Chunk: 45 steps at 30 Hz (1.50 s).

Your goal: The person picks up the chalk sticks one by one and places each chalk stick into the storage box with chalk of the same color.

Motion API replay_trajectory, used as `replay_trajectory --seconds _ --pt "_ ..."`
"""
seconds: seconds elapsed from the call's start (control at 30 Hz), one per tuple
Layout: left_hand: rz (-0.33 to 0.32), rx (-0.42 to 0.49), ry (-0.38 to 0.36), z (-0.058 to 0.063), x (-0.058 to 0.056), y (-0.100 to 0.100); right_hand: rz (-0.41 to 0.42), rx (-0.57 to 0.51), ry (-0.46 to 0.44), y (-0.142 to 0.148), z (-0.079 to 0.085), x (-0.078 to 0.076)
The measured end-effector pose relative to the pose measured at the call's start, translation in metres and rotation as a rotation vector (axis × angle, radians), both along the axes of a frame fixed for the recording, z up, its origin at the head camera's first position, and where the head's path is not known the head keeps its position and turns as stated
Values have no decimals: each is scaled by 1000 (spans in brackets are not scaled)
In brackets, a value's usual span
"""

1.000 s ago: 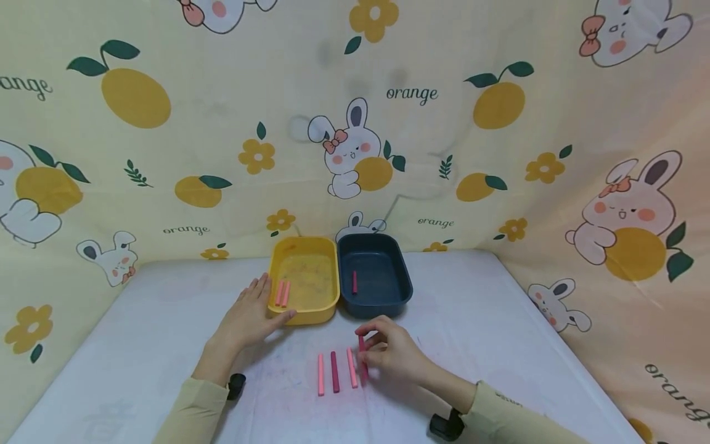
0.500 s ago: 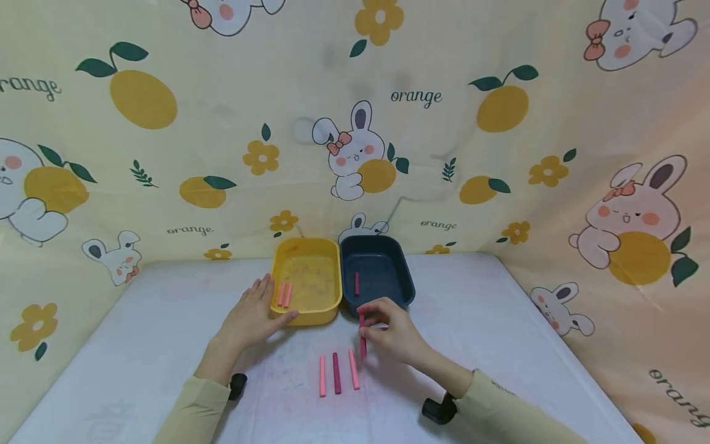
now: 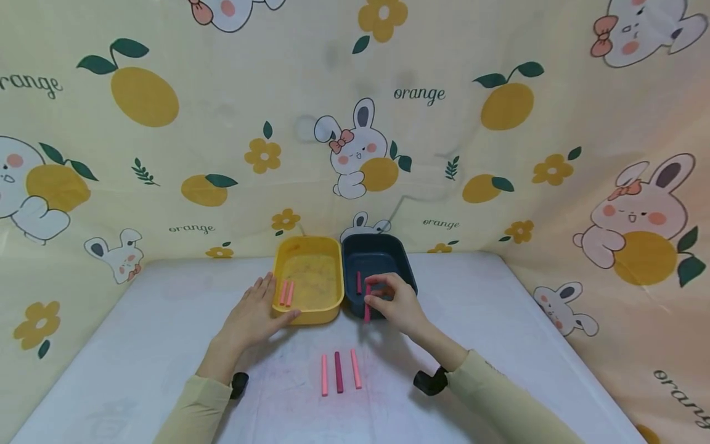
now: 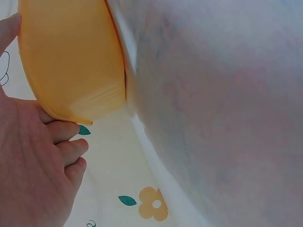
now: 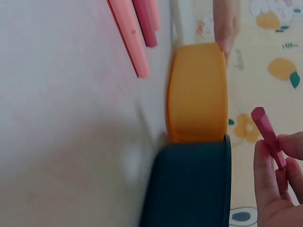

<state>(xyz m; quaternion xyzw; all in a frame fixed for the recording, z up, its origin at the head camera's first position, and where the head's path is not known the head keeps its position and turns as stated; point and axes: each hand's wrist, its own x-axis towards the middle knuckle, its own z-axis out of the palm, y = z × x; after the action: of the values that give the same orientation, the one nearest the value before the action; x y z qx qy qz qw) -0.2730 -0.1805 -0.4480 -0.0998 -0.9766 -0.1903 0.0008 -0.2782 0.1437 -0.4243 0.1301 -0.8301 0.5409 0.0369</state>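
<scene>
My right hand (image 3: 398,305) pinches a dark pink hexagonal stick (image 3: 367,313), like a crayon or chalk, between thumb and fingers. It holds the stick upright over the near part of the dark blue bin (image 3: 403,262). Inside that bin lies another dark pink stick (image 3: 359,282). My left hand (image 3: 248,316) rests against the yellow bin (image 3: 307,318), fingers straight along its left side and thumb at the front rim. Two light pink sticks (image 3: 286,293) lie in the yellow bin. The right wrist view shows the held stick (image 5: 270,134) above the blue bin's rim.
On the white table (image 3: 166,345), in front of the bins, a light pink stick (image 3: 324,375), a dark pink stick (image 3: 339,372) and another light pink stick (image 3: 355,369) lie in a row. A patterned cloth (image 3: 222,148) hangs behind the bins, which stand side by side.
My right hand has lifted the dark pink stick from the right end of the row and carried it forward to the dark blue bin. My left hand stays at the yellow bin.
</scene>
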Motion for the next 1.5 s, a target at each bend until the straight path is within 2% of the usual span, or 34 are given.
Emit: replay_trajectory --seconds 0.33,0.6,0.93,1.2,1.5 --pt "8 -15 -14 3 -2 1 -81 -14 4 4 -5 -28" --pt "2 -19 -18 4 0 2 -114 45 -25 7 -13 -55" --pt "-2 -25 -5 4 0 1 -94 144 -41 5 -8 -81" --pt "-9 -22 7 3 0 1 -73 219 -127 2 -9 -99" --pt "-5 -22 0 4 0 1 -68 250 -192 -2 -15 -113"
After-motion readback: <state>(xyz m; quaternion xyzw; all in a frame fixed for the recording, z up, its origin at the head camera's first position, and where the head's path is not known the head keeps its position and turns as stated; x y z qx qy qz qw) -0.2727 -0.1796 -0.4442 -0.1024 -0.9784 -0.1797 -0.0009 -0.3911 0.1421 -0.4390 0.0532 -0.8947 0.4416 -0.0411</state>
